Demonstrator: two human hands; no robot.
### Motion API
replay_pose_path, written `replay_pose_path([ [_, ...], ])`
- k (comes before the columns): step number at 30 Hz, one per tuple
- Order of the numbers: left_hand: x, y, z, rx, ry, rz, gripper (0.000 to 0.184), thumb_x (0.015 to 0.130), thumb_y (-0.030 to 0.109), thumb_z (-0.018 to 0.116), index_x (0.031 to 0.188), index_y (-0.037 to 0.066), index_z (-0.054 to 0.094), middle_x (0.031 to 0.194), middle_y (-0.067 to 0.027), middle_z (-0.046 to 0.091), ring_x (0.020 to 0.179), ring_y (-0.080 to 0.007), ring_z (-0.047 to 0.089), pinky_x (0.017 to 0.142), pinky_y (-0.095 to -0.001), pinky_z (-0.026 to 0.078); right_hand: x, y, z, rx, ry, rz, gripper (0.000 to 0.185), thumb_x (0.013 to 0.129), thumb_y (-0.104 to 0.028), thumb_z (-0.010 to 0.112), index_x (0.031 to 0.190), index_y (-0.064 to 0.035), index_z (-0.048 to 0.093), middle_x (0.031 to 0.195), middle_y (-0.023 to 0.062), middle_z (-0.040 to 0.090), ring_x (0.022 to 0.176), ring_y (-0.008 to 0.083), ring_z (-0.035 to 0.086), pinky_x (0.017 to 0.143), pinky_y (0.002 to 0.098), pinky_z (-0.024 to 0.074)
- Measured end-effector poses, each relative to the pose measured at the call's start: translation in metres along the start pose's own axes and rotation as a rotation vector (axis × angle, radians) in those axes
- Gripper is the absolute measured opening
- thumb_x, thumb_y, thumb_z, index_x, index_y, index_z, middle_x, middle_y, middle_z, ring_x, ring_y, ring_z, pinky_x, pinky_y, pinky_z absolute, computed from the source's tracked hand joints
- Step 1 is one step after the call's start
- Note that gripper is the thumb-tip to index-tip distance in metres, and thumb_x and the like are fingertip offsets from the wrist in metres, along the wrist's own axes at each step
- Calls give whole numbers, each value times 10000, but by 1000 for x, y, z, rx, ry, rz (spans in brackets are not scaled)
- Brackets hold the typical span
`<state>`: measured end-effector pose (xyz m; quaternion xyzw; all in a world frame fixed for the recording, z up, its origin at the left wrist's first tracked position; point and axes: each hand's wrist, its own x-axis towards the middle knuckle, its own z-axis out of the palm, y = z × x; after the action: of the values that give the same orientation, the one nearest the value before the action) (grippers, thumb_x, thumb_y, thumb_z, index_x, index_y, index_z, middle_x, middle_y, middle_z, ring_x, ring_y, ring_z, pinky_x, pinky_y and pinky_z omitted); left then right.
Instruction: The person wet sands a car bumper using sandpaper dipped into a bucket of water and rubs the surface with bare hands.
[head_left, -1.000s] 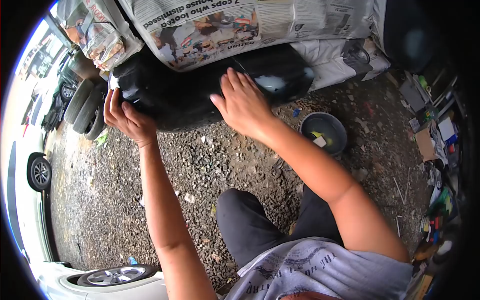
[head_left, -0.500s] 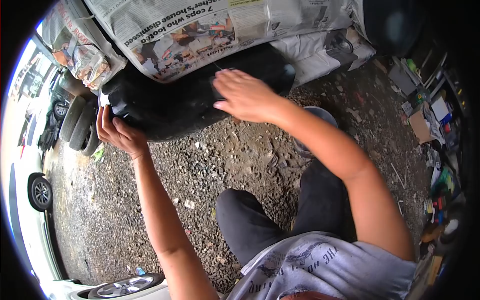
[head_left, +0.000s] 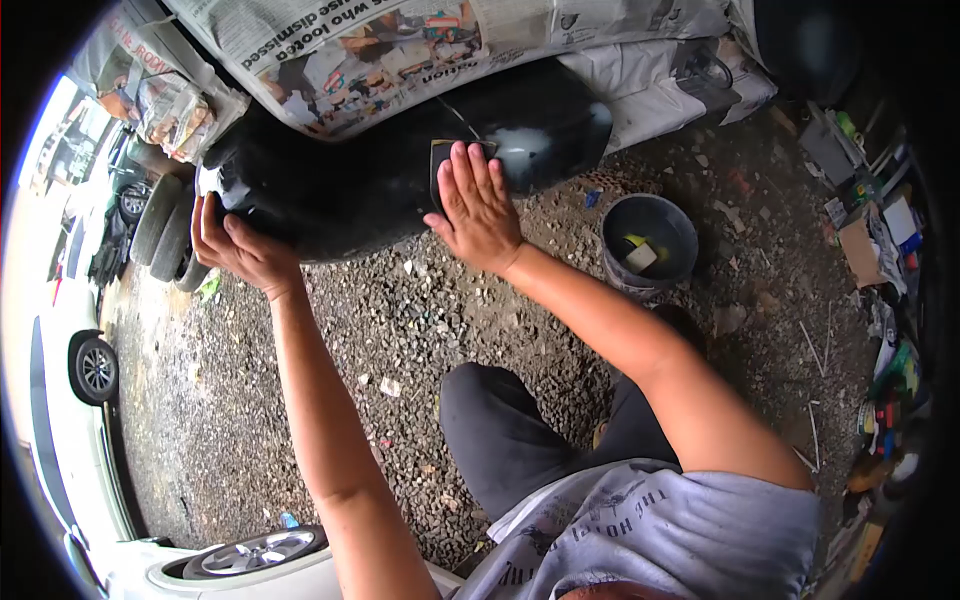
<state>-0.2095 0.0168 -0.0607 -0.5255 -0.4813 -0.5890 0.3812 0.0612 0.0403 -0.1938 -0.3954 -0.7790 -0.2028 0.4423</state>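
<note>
A long black glossy panel [head_left: 350, 185] with whitish patches lies across the upper middle, below newspaper sheets [head_left: 380, 60]. My right hand [head_left: 478, 205] presses flat on a dark thin sheet [head_left: 440, 155], like sandpaper, against the panel, its fingers stretched out. At the panel's left end, my left hand [head_left: 240, 250] rests on the edge with fingers curled around it and the thumb on the near face.
A dark bucket [head_left: 650, 215] holding liquid and a pale block stands right of my right hand. Tires [head_left: 165, 230] stand at the left, near parked cars [head_left: 95, 370]. Assorted clutter [head_left: 885, 240] lines the right side. Gravel [head_left: 380, 350] covers the ground.
My right hand has swept across the panel and now lies flatter, with the dark sheet showing beneath it. The bucket, partly hidden by my arm half a second ago, shows fully. My left hand keeps its place.
</note>
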Motion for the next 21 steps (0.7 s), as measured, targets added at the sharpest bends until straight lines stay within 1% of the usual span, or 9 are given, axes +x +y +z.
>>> replay_pose_path([
  [3,1,-1,-1,20,4,20,478,1088,403,391,1307,50,627,1399,-128,576,1301,-316,473,1129,-482,298,-32,16,18,-94,70,-140,797,1027,-477,518,1602,17,269,1697,232,193,1588,379,151,1289,514,78],
  [6,0,4,-6,13,-25,-9,463,1099,369,414,1396,53,576,1449,-151,544,1382,-344,427,1158,-493,283,-76,23,8,-29,-229,-214,750,1054,-432,493,1599,31,267,1698,229,187,1577,395,177,1291,508,103],
  [9,-24,32,-16,30,-55,-88,534,1081,282,514,1543,36,408,1559,-232,401,1475,-411,323,1204,-530,244,-116,17,-19,301,-480,105,687,1072,-348,469,1603,32,257,1706,218,158,1571,392,187,1289,479,147],
  [12,-145,85,-29,-109,-81,-415,638,1065,243,563,1567,-34,285,1591,-270,296,1505,-427,251,1228,-555,219,-142,18,-52,617,-665,480,607,1071,-266,453,1588,21,317,1655,223,303,1513,348,336,1243,423,276],
  [14,-247,148,-38,-306,-419,-671,795,969,241,705,1569,-48,272,1603,-277,292,1505,-442,251,1234,-563,198,-156,29,-61,1034,-736,842,518,1038,-196,468,1513,11,461,1471,183,550,1317,264,547,1112,379,425],
  [15,-282,173,-48,-262,-693,-518,875,937,266,749,1584,-47,250,1602,-288,300,1510,-440,240,1238,-556,187,-173,38,-55,1254,-674,963,428,1010,-155,482,1392,8,586,1238,106,678,1104,188,627,985,333,484],
  [17,-302,219,-53,-699,-861,-1176,908,937,320,761,1580,-57,243,1549,-276,395,1456,-347,379,1188,-431,327,-168,49,-78,1487,-671,1207,369,961,-145,525,1273,8,652,1117,79,707,995,158,658,922,319,512],
  [18,-309,225,-55,-952,-957,-1504,791,961,368,731,1547,-2,350,1387,-170,551,1272,-270,548,1076,-416,467,-179,61,-79,1547,-685,1310,353,955,-157,537,1242,5,664,1093,78,713,970,162,673,897,326,528],
  [21,-318,231,-70,-1540,-1028,-1816,680,981,450,692,1486,56,463,1368,-86,606,1258,-217,580,1069,-416,473,-162,69,-104,1617,-905,1419,303,947,-191,571,1162,-11,687,1043,67,721,911,172,705,830,344,563],
])
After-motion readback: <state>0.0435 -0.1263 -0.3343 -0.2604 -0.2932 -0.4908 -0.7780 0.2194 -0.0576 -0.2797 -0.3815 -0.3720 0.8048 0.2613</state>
